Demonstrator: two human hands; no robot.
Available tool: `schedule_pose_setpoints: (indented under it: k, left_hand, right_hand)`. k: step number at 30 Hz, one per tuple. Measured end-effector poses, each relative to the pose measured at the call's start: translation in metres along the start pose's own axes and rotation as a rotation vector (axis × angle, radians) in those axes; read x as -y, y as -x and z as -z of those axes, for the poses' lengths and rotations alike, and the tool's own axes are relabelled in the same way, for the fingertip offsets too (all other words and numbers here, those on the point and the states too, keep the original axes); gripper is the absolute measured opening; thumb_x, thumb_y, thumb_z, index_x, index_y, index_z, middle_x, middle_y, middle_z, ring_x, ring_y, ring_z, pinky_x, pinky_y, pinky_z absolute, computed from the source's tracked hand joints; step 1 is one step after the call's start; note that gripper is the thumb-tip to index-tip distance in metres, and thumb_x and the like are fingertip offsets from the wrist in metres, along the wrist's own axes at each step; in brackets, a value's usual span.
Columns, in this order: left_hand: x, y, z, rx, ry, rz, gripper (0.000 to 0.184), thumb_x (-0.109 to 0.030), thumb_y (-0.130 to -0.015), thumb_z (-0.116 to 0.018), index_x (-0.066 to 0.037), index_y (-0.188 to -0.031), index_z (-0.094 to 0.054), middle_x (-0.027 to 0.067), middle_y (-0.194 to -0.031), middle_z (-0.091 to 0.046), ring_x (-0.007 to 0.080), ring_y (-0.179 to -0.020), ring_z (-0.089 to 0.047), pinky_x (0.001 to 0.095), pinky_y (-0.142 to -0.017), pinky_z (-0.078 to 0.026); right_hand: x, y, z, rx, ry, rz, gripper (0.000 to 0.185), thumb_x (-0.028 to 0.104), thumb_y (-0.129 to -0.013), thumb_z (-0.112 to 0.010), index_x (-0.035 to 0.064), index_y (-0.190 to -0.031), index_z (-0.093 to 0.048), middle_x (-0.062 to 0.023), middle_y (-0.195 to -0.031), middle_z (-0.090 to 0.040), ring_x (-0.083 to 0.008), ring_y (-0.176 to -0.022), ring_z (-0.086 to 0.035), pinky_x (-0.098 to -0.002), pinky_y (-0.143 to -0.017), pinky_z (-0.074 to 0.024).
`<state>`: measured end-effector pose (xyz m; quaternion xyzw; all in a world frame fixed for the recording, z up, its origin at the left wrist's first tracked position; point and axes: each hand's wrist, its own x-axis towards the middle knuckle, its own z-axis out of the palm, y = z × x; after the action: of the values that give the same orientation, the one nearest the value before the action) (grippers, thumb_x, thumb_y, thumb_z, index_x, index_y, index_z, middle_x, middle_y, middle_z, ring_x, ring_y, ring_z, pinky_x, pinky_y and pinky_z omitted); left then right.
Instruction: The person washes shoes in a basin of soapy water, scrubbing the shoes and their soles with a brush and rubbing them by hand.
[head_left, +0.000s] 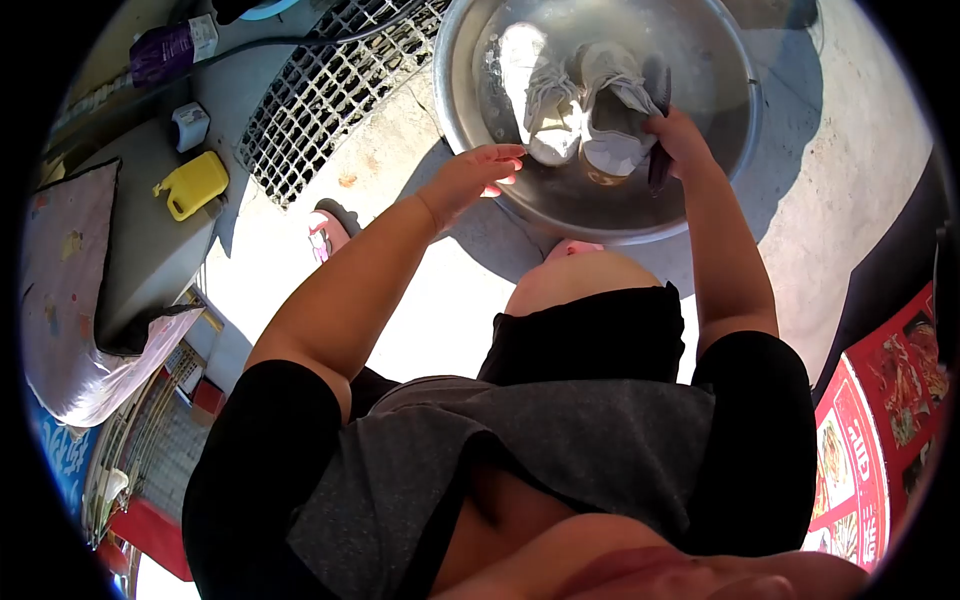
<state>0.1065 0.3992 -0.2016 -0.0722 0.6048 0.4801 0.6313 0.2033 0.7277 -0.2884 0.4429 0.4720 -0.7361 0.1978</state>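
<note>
A pair of wet-looking white sneakers sits side by side in a wide metal basin (446,85). The left sneaker (540,95) has its laces in, and the right sneaker (612,100) shows its dark opening. My right hand (683,143) is closed round a dark, long narrow item (658,172) against the outer side of the right sneaker; its kind is unclear. The fingertips of that hand touch the sneaker's collar. At the basin's near left rim, my left hand (475,180) is held with its fingers apart and nothing in them, close to the left sneaker's near end.
A metal grate (320,95) lies left of the basin, with a dark hose (310,41) across it. Further left are a yellow jug (192,186), a white container (190,126) and a purple package (165,52). A red printed sign (870,430) stands at right.
</note>
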Motion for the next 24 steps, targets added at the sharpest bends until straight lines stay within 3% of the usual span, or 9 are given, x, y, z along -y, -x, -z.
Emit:
schedule_pose_setpoints:
  k: [1, 4, 5, 10, 14, 15, 18, 19, 24]
  left_hand:
    - [-0.007, 0.002, -0.002, 0.019, 0.061, 0.014, 0.048, -0.025, -0.097, -0.054, -0.006, -0.14, -0.046, 0.0049, -0.127, -0.059, 0.0146, -0.111, -0.056, 0.0303, -0.096, -0.043]
    - [-0.01, -0.008, -0.008, 0.096, 0.257, -0.02, 0.056, -0.03, -0.097, -0.056, -0.006, -0.145, -0.04, 0.005, -0.131, -0.056, 0.0144, -0.115, -0.054, 0.0315, -0.097, -0.042]
    - [-0.011, -0.01, -0.014, 0.107, 0.316, -0.042, 0.058, -0.031, -0.096, -0.057, -0.007, -0.145, -0.038, 0.0052, -0.132, -0.055, 0.015, -0.117, -0.053, 0.0324, -0.099, -0.041]
    - [-0.025, -0.024, -0.023, 0.295, 0.489, -0.2, 0.067, -0.037, -0.093, -0.06, -0.006, -0.146, -0.032, 0.0053, -0.133, -0.053, 0.0175, -0.12, -0.05, 0.0354, -0.101, -0.037]
    - [-0.021, -0.025, -0.014, 0.288, 0.607, -0.134, 0.066, -0.031, -0.087, -0.069, -0.009, -0.142, -0.039, 0.0072, -0.134, -0.054, 0.0228, -0.125, -0.051, 0.0423, -0.109, -0.038]
    - [-0.021, -0.026, -0.012, 0.292, 0.65, -0.099, 0.069, -0.024, -0.085, -0.074, -0.008, -0.142, -0.038, 0.0084, -0.132, -0.056, 0.0247, -0.123, -0.054, 0.0433, -0.109, -0.04]
    - [-0.024, -0.029, -0.024, 0.079, 0.473, -0.224, 0.07, -0.016, -0.084, -0.074, -0.007, -0.142, -0.035, 0.0106, -0.131, -0.056, 0.0258, -0.122, -0.054, 0.0411, -0.105, -0.044]
    - [-0.031, -0.027, -0.03, 0.015, 0.54, -0.235, 0.087, -0.002, -0.076, -0.079, -0.003, -0.144, -0.025, 0.0189, -0.13, -0.052, 0.0289, -0.118, -0.057, 0.0386, -0.098, -0.051]
    - [-0.029, -0.04, -0.049, -0.302, 0.137, -0.457, 0.1, -0.002, -0.072, -0.081, -0.006, -0.148, -0.016, 0.0194, -0.134, -0.047, 0.0312, -0.12, -0.054, 0.0409, -0.098, -0.05]
  right_hand:
    - [-0.004, 0.003, 0.001, 0.048, -0.048, -0.023, 0.04, 0.001, -0.083, -0.058, 0.0009, -0.123, -0.054, -0.0109, -0.101, -0.064, -0.0246, -0.083, -0.065, -0.0376, -0.068, -0.0552]
    - [-0.008, 0.032, -0.025, 0.137, -0.207, 0.079, 0.043, -0.002, -0.084, -0.058, 0.0013, -0.127, -0.052, -0.0116, -0.113, -0.063, -0.024, -0.099, -0.064, -0.037, -0.084, -0.0542]
    - [-0.01, 0.034, -0.029, 0.17, -0.209, 0.046, 0.046, -0.004, -0.086, -0.057, 0.0019, -0.131, -0.049, -0.0119, -0.123, -0.06, -0.023, -0.111, -0.061, -0.0369, -0.098, -0.0489]
    - [-0.015, 0.045, -0.062, 0.349, -0.324, 0.004, 0.05, -0.003, -0.087, -0.057, 0.002, -0.135, -0.044, -0.0115, -0.127, -0.058, -0.0244, -0.115, -0.059, -0.0388, -0.101, -0.0479]
    - [-0.036, 0.037, -0.076, 0.494, -0.383, 0.032, 0.049, 0.003, -0.091, -0.058, 0.0032, -0.138, -0.042, -0.0111, -0.129, -0.057, -0.0236, -0.117, -0.058, -0.0388, -0.102, -0.047]
    - [-0.036, 0.039, -0.082, 0.488, -0.363, 0.034, 0.048, 0.003, -0.092, -0.058, 0.0032, -0.138, -0.042, -0.0113, -0.129, -0.057, -0.0236, -0.117, -0.058, -0.0386, -0.102, -0.0469]
    - [-0.034, 0.041, -0.099, 0.371, -0.346, 0.033, 0.045, -0.001, -0.092, -0.056, 0.0034, -0.135, -0.046, -0.0133, -0.128, -0.058, -0.0252, -0.117, -0.058, -0.0387, -0.102, -0.0475]
    - [-0.036, 0.039, -0.105, 0.299, -0.347, 0.026, 0.044, -0.001, -0.092, -0.056, 0.0035, -0.135, -0.046, -0.0134, -0.129, -0.058, -0.0252, -0.116, -0.059, -0.0386, -0.101, -0.0481]
    - [-0.056, 0.017, -0.1, 0.11, -0.408, 0.055, 0.038, 0.0, -0.093, -0.053, 0.0042, -0.131, -0.049, -0.0125, -0.122, -0.061, -0.0258, -0.109, -0.062, -0.0389, -0.09, -0.0542]
